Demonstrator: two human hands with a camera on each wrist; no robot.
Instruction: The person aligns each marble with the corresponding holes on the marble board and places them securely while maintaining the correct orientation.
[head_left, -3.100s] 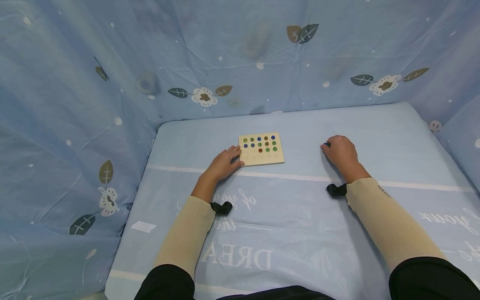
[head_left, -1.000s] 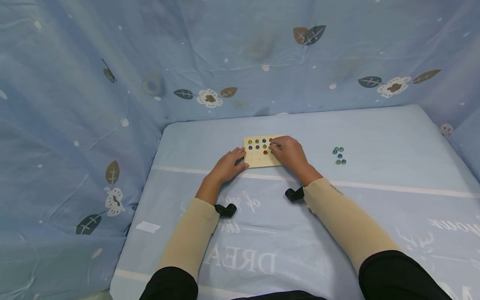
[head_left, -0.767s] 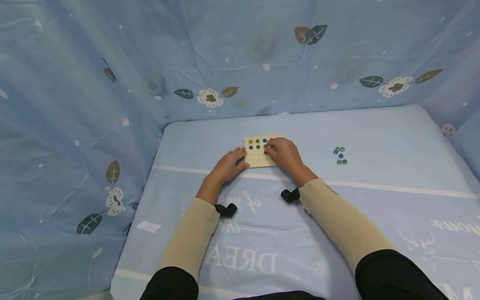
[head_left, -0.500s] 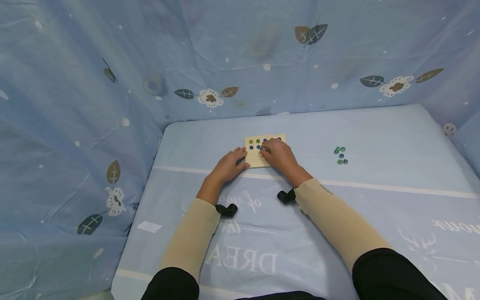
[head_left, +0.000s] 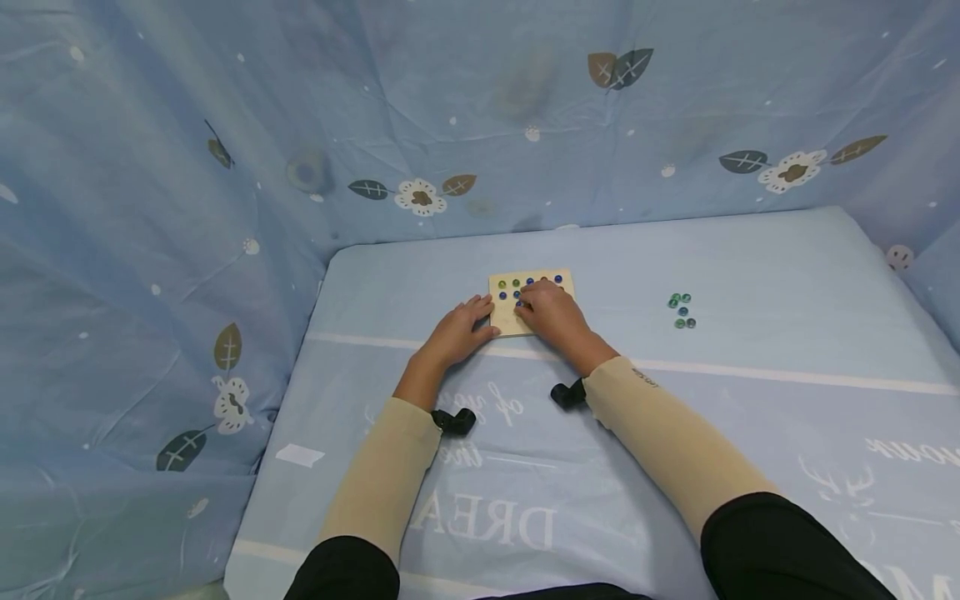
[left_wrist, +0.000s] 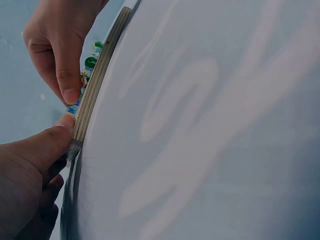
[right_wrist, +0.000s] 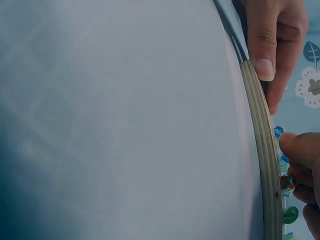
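Firstly, right hand: fingers and thumb drawn together, pinching one blue marble low over the face of the board; whether the marble is fully seated, cannot be told.

Left hand: fingers extended, laid along the board's left edge, thumb at its near left corner.

Board: pale wood, rectangular, lying flat on the table, left of middle and nearer the far edge than the near one. Edge banded in layers, as both wrist views show. Far right corner in sight; near right part covered by the right hand.

Seated marbles, far row, from left: a green marble, a second green, a blue, a brown, a blue. Next row: two blue at the left, the remainder mostly behind the right hand. Right wrist view adds a reddish-brown marble and a dark green marble standing on the board's face.

Loose marbles: six, green and bluish, in a small cluster on the table, right of the board and well apart from it.

Sleeves: two beige cuffs, black cloth above them. A black device at each wrist.

Table cover: pale blue, with white stripes and mirrored lettering; a white patch near the left edge.

Beyond the far edge: blue curtain, printed with white flowers and green and brown leaves.
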